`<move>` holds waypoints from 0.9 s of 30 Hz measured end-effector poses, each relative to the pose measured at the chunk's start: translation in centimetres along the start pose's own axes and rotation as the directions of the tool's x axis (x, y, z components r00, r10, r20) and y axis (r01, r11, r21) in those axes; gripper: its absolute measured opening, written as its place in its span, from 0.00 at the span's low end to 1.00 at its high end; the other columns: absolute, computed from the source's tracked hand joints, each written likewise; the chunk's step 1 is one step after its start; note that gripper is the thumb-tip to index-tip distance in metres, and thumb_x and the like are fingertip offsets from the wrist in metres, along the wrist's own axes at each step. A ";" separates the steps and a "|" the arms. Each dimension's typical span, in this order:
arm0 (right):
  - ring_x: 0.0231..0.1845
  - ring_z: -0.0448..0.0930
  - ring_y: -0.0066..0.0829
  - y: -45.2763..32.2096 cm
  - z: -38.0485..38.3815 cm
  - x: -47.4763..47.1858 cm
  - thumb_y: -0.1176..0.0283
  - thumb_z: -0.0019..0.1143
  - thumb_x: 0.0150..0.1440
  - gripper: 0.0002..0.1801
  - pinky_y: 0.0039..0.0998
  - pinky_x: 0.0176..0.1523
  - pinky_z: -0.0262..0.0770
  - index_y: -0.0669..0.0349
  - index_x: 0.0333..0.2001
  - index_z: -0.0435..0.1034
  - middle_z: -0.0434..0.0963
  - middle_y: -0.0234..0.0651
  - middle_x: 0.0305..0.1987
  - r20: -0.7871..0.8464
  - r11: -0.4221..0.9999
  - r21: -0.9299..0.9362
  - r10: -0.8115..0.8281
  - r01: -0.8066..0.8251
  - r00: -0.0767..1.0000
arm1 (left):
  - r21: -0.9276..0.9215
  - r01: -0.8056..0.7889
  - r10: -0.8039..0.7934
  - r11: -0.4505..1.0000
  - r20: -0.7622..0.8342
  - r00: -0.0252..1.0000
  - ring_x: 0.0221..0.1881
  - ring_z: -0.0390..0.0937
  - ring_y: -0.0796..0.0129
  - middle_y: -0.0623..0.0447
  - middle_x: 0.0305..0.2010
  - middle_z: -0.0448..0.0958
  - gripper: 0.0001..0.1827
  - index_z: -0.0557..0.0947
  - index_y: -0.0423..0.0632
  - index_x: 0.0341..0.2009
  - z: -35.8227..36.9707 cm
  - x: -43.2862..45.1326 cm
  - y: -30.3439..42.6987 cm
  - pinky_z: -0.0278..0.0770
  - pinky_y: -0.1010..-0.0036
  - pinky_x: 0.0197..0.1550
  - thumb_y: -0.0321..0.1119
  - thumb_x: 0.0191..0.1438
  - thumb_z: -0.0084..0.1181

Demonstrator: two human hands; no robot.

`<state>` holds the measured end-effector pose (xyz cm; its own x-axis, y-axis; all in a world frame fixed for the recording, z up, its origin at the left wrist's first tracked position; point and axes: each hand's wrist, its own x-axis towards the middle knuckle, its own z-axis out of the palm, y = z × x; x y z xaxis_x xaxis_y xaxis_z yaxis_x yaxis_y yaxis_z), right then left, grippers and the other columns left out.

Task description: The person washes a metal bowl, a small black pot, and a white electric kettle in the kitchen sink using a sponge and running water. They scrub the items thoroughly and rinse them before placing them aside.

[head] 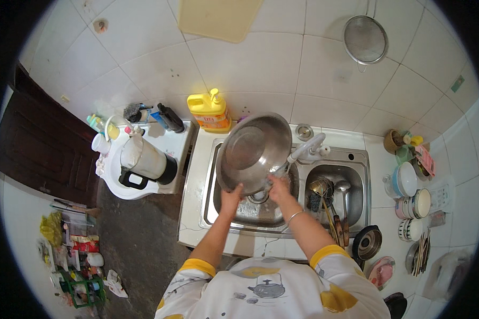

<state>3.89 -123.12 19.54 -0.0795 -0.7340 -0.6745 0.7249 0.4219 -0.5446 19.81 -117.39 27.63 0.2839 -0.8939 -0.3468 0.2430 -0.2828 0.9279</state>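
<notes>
A large stainless steel basin (245,149) is tilted over the left bowl of a double sink (259,229), its hollow side towards me. My left hand (232,198) grips its lower rim near the left. At the rim's lower right is my right hand (278,188), blurred, with water running around it from the white faucet (306,148); the fingers are partly hidden by the splash. Just below the basin the sink drain (259,196) shows between my hands. In the right sink bowl (357,213) lie a wire skimmer (321,186) and a metal ladle (343,186).
A yellow pump jug (210,113) stands behind the sink. To the left, a blender jug (143,159) lies on a white washbasin (125,191). Stacked bowls (422,202), a small pan lid (367,242) and chopsticks (421,255) line the right counter. A strainer (366,40) hangs above.
</notes>
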 end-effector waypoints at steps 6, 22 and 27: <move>0.39 0.74 0.34 -2.2 -3.4 1.4 0.77 0.58 0.48 0.14 0.37 0.38 0.72 0.58 0.40 0.65 0.73 0.36 0.37 -0.068 0.992 -0.118 0.036 -0.044 0.997 | 0.556 0.011 -0.128 0.831 0.171 0.977 0.33 0.75 0.68 0.47 0.29 0.76 0.17 0.75 0.38 0.41 -1.7 2.2 3.5 0.72 0.75 0.24 0.28 0.43 0.51; 0.36 0.73 0.37 0.1 -6.8 6.2 0.72 0.61 0.48 0.20 0.39 0.34 0.69 0.59 0.44 0.63 0.72 0.38 0.39 -0.016 0.970 -0.234 -0.079 0.073 0.997 | 0.290 -0.348 0.318 0.891 0.148 0.937 0.47 0.71 0.61 0.45 0.48 0.72 0.27 0.66 0.40 0.53 -0.4 0.3 2.3 0.65 0.72 0.52 0.24 0.46 0.52; 0.33 0.73 0.36 0.3 -4.1 -2.0 0.73 0.62 0.45 0.19 0.38 0.31 0.69 0.61 0.41 0.64 0.72 0.38 0.35 -0.145 0.921 -0.362 0.094 -0.141 0.985 | 0.139 0.207 -0.213 0.968 0.028 0.977 0.28 0.74 0.62 0.45 0.40 0.73 0.26 0.65 0.36 0.50 -1.1 -0.3 -2.8 0.75 0.74 0.17 0.25 0.43 0.53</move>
<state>1.50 -119.33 18.73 -0.1089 -0.6063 -0.7878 0.4311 0.6853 -0.5870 20.10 -115.93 24.98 0.1999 -0.8223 -0.5327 0.1655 -0.5076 0.8456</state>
